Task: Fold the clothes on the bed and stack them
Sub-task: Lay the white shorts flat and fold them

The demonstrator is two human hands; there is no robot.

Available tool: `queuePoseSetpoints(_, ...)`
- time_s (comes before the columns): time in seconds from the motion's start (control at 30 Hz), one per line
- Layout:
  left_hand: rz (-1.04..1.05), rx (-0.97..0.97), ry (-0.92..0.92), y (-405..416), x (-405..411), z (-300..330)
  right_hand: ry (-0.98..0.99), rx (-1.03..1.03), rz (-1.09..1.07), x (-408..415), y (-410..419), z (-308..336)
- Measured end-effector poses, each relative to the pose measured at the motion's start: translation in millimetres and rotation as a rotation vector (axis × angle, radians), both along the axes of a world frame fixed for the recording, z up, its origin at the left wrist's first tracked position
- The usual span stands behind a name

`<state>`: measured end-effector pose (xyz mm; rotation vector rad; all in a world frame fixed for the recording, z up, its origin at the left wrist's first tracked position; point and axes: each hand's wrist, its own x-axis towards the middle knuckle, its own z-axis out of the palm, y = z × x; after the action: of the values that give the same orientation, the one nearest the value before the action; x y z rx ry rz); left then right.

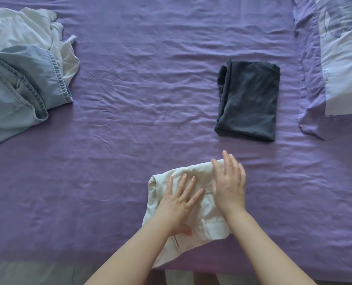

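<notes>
A: Scanning from the left, with the folded dark garment (247, 100) as the marker: far to its left, at the bed's edge, lies a heap, a white garment (30, 36) behind and blue denim (16, 85) in front, neither folded.

B: And nearer us?

A: Below and left of the dark garment, close to the front edge of the purple sheet (129, 89), lies a cream piece of clothing (208, 227), already doubled over. The left hand (179, 204) lies flat on it, fingers straight and spread, pressing, gripping nothing. The right hand (229, 185) is flat too, fingers straight and close together, over the cream piece's far right corner, its fingertips reaching past the cloth towards the dark garment. It holds nothing either.

B: So which step?

A: Smoothing a finished fold, I'd judge. Part of the cream cloth hangs over the bed's front edge.

B: Next?

A: Probably one more fold or a lift: slide both hands under it, keep it flat, and set it squarely on the dark garment. To that garment's right there's only a pale pillow (343, 64).
</notes>
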<state>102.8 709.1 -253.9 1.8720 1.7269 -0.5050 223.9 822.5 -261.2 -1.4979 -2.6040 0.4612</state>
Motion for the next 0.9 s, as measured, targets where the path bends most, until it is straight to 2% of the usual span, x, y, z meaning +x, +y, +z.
queuePoseSetpoints(0.07,0.061,0.067,0.004,-6.2,-0.5,-2.3,-0.062,0.025,0.163,4.6,-20.6,-1.4)
queuePoseSetpoints(0.17,0.254,0.073,-0.008,-23.0,-3.2,-2.4,-0.18,-0.047,0.31,18.4,-34.7,-19.8)
queuePoseSetpoints(0.37,0.288,-0.003,-0.017,-18.8,-14.4,-25.6,-0.336,-0.162,0.365,22.0,-15.8,-50.2)
queuePoseSetpoints(0.43,0.27,0.013,-0.052,-18.6,-16.7,-24.4,-0.265,-0.119,0.372,21.8,-14.1,-45.8)
queuePoseSetpoints(0.5,0.291,0.075,-0.059,-24.4,-20.7,-20.9,-0.16,-0.11,0.264,29.6,-17.7,-36.2)
queuePoseSetpoints(0.57,0.46,0.197,-0.023,-27.9,-27.0,-15.0,-0.083,-0.131,0.007,36.1,-18.3,-24.1)
queuePoseSetpoints(0.63,0.719,0.185,0.002,-26.5,-28.6,-8.9,-0.088,-0.244,-0.196,38.8,-19.2,-18.6)
queuePoseSetpoints(0.7,0.895,0.05,-0.072,-21.3,-24.7,-2.1,-0.094,-0.306,-0.212,34.8,-22.4,-12.9)
queuePoseSetpoints(0.73,0.931,0.044,-0.096,-16.0,-21.1,1.2,-0.041,-0.315,-0.203,32.9,-23.1,-12.7)
queuePoseSetpoints(0.83,1.037,0.129,-0.158,-4.9,-15.4,5.3,0.181,-0.303,-0.18,33.3,-21.0,-15.2)
queuePoseSetpoints(0.9,1.062,0.175,-0.166,-2.4,-12.2,6.8,0.261,-0.243,-0.135,39.3,-20.4,-14.4)
